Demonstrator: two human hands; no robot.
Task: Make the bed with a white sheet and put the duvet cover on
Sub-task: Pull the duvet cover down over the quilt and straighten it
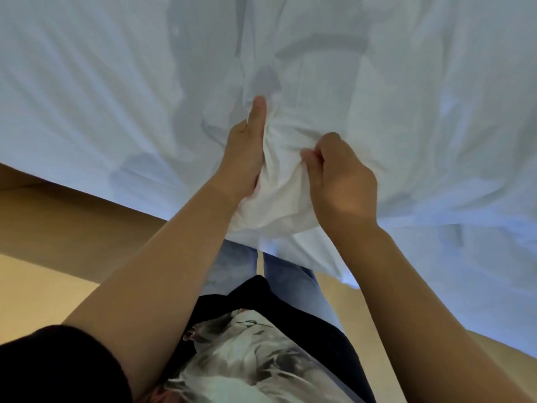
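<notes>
1. At the near edge of the bed, in the head view, a wide, creased white fabric sheet (122,82) spreads across the upper frame. Its border hangs over the person's blue denim jeans (293,282) and the smooth tan floor (40,289).
2. The left hand (247,158) clamps a gathered wad of that sheet, with the thumb stretched up along the cloth and the fingers wrapped under the bunch.
3. The right hand (341,177) sits just beside it, fingers curled and pinching the same wad from the other side.
4. I cannot tell whether this cloth is the bottom sheet or the duvet cover; the mattress is hidden beneath it.
5. One risk, as I judge it: both grips crowd one spot, so a pull would likely drag only the middle, skewing the sheet and deepening the radiating creases.
6. The hanging border near the legs could slip to the floor or get stepped on if the wad is let go unevenly.
</notes>
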